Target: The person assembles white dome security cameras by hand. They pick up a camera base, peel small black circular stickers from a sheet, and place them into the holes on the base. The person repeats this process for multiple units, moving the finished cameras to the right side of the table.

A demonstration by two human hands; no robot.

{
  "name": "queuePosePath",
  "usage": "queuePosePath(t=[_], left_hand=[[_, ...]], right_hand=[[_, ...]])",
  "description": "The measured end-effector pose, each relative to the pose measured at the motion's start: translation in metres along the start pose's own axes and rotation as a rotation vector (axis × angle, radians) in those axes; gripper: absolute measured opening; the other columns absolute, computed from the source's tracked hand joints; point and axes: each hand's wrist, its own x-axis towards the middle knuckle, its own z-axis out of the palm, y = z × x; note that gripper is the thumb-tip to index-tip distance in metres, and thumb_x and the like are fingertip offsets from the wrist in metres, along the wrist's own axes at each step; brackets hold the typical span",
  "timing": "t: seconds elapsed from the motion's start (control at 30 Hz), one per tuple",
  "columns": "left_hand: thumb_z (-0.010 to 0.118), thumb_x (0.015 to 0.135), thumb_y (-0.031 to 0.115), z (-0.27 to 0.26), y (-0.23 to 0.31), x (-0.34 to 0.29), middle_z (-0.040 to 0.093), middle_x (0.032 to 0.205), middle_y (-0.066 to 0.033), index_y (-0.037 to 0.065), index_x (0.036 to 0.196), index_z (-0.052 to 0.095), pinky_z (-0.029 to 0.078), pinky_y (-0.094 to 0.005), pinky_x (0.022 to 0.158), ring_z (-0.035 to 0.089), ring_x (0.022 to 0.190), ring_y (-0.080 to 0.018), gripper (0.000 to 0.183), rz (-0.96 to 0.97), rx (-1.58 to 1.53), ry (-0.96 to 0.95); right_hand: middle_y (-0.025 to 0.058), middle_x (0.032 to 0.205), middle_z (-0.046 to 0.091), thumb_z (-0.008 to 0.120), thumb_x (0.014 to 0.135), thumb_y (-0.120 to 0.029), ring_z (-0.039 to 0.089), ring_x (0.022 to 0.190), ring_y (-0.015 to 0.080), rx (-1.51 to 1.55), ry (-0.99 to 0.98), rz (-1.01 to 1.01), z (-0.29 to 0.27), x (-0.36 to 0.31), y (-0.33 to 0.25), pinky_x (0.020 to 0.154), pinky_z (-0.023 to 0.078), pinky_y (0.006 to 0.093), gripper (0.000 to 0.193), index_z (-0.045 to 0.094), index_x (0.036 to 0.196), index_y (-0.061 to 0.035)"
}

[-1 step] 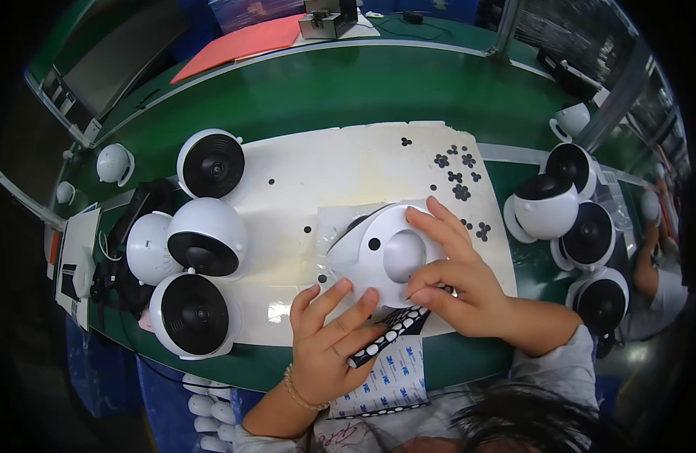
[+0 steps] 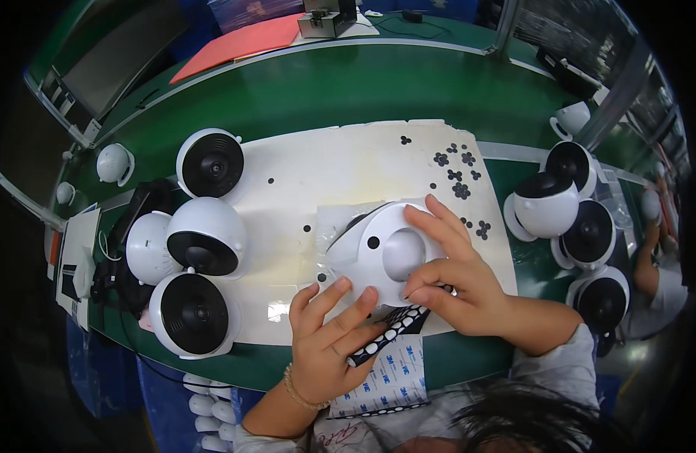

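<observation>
A white ball-shaped camera (image 2: 355, 245) lies in front of me with its ring-shaped base turned up. One black round pad (image 2: 373, 242) sits on that base. My left hand (image 2: 329, 340) grips a folded sheet of black round pads (image 2: 389, 336) with printed backing, its upper fingertips reaching to the base's near edge. On the base's right side rests my right hand (image 2: 461, 283). One of its fingers stretches over the far rim, while thumb and forefinger pinch together at the near right edge; whatever is between them is hidden.
White-and-black cameras stand at the left (image 2: 204, 234) and the right (image 2: 589, 234). Loose black pads (image 2: 460, 191) dot the pale board (image 2: 348, 162) on the green table (image 2: 325, 83). Black cables and adapters (image 2: 140, 204) lie at the left. Another person's arm (image 2: 648, 268) shows at far right.
</observation>
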Motion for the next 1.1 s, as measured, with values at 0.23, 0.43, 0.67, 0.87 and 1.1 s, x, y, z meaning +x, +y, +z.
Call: queuePosePath(t=[0.23, 0.43, 0.67, 0.87, 1.1], left_hand=[[0.064, 0.061, 0.015, 0.002, -0.001, -0.001, 0.054, 0.119, -0.0018, 0.013, 0.079, 0.067, 0.025, -0.0448, 0.094, 0.04, 0.117, -0.0251, 0.018, 0.0, -0.011, 0.031], [0.065, 0.06, 0.015, 0.004, -0.002, -0.001, 0.054, 0.119, -0.0021, 0.012, 0.078, 0.067, 0.026, -0.0448, 0.094, 0.04, 0.116, -0.0255, 0.019, 0.008, -0.027, 0.05], [0.066, 0.06, 0.015, 0.003, 0.0, 0.001, 0.054, 0.119, -0.0023, 0.011, 0.077, 0.066, 0.026, -0.0448, 0.093, 0.041, 0.116, -0.0258, 0.018, -0.009, -0.028, 0.047], [0.065, 0.061, 0.014, 0.006, 0.0, 0.0, 0.054, 0.119, -0.0025, 0.011, 0.077, 0.066, 0.026, -0.0448, 0.093, 0.041, 0.116, -0.0257, 0.016, 0.0, 0.004, 0.074], [0.064, 0.06, 0.013, 0.005, 0.002, 0.001, 0.055, 0.118, -0.0018, 0.01, 0.076, 0.066, 0.025, -0.0445, 0.094, 0.041, 0.116, -0.0253, 0.016, -0.023, -0.011, 0.074]], right_hand=[[0.0153, 0.137, 0.03, 0.061, 0.078, -0.018, 0.013, 0.13, 0.0375, 0.008, 0.0, -0.009, 0.002, 0.002, -0.001, 0.102, 0.014, 0.0438, 0.006, 0.064, 0.079, -0.0119], [0.0133, 0.134, 0.036, 0.062, 0.077, -0.025, 0.019, 0.128, 0.0347, -0.175, 0.052, -0.132, 0.004, -0.005, 0.007, 0.099, 0.015, 0.0442, 0.014, 0.066, 0.088, -0.0168], [0.0102, 0.131, 0.04, 0.061, 0.074, -0.044, 0.028, 0.123, 0.0326, -0.477, 0.042, -0.219, -0.005, -0.018, 0.011, 0.094, 0.016, 0.0455, 0.038, 0.063, 0.104, -0.0211], [0.0043, 0.124, 0.048, 0.066, 0.071, -0.036, 0.033, 0.121, 0.0299, -0.299, 0.081, -0.347, 0.005, -0.005, -0.018, 0.094, 0.018, 0.0452, 0.031, 0.064, 0.097, -0.0207], [0.0018, 0.12, 0.051, 0.067, 0.067, -0.02, 0.04, 0.113, 0.0249, -0.488, 0.227, -0.677, 0.022, -0.015, -0.011, 0.09, 0.024, 0.0421, 0.018, 0.062, 0.084, -0.0158]])
